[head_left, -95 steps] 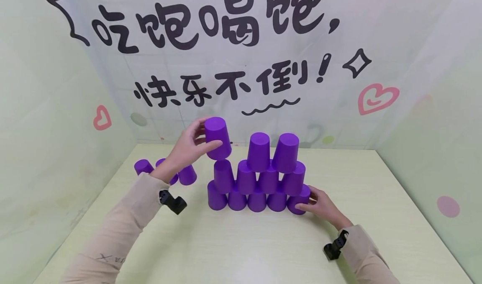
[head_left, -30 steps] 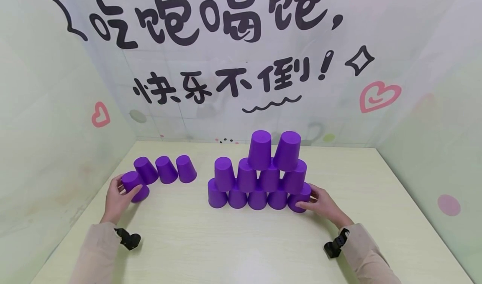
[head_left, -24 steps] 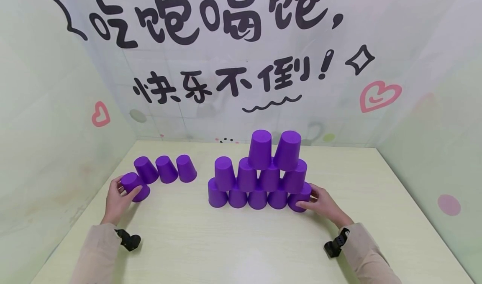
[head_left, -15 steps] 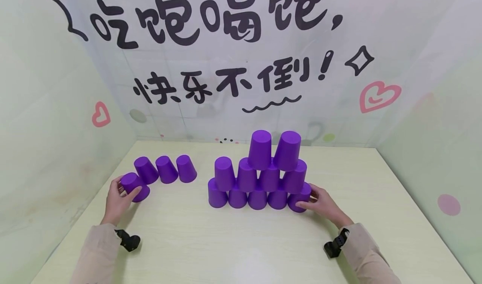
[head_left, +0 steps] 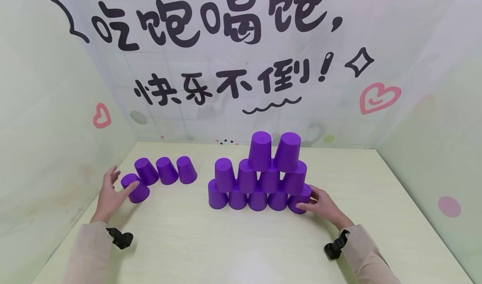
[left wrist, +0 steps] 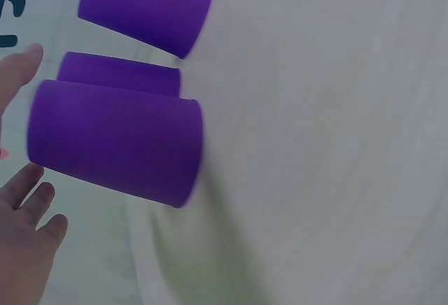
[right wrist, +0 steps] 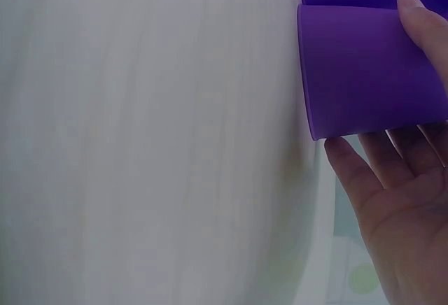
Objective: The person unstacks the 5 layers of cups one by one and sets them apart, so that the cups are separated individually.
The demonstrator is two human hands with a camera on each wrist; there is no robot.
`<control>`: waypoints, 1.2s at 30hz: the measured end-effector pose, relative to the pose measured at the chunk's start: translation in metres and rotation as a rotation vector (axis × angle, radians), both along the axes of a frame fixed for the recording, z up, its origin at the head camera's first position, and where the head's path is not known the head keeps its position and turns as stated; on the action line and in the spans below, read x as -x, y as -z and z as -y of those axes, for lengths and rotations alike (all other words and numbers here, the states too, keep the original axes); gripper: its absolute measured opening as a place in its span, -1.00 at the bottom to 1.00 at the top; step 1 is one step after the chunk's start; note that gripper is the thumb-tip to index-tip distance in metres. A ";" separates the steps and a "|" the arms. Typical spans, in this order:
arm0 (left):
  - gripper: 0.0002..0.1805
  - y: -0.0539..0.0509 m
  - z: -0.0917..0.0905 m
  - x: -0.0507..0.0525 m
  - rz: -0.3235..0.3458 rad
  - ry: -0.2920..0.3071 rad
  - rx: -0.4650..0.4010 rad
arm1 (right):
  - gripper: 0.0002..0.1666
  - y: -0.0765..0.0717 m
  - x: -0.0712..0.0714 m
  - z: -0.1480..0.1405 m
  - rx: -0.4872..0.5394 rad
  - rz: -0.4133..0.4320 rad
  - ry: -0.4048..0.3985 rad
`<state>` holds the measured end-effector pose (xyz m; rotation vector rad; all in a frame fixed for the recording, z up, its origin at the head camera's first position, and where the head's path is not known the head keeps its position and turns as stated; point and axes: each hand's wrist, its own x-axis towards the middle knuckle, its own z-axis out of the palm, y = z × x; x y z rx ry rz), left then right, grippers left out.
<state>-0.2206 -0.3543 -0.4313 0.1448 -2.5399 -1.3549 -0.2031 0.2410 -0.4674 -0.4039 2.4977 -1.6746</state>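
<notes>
Upside-down purple cups stand in a stack: a bottom row of several, a second row on it, and two cups on top at the centre and right. My left hand is spread around the near left cup, its fingers apart from the cup's side; the left wrist view shows this cup between thumb and fingers. My right hand holds the rightmost bottom cup between thumb and fingers, and the right wrist view shows them against that cup.
Three more upside-down cups stand in a row behind the near left cup. The pale table meets a printed back wall and side walls. A black wrist camera is on the left sleeve, another on the right.
Earlier my left hand carried a cup above the stack's left end, then held one at the left of the table. Its fingers have now spread and moved left off that cup. The right hand stays put.
</notes>
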 end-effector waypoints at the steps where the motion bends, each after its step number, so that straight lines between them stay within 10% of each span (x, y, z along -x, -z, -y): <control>1: -0.04 -0.007 0.000 0.001 -0.024 0.007 0.015 | -0.26 0.000 0.000 0.000 0.000 -0.001 0.000; 9: -0.09 -0.071 -0.032 0.014 -0.195 0.067 0.068 | -0.27 0.001 0.000 -0.001 -0.001 -0.006 -0.002; 16: -0.13 -0.109 -0.091 0.026 -0.302 0.232 0.085 | -0.28 0.003 0.000 -0.001 0.011 -0.007 -0.014; 24: -0.19 -0.160 -0.168 0.012 -0.367 0.420 0.068 | -0.29 0.002 0.000 0.000 0.012 -0.006 -0.012; 36: -0.17 -0.151 -0.246 0.035 -0.346 0.720 0.130 | -0.28 0.002 0.000 0.000 0.002 -0.006 -0.005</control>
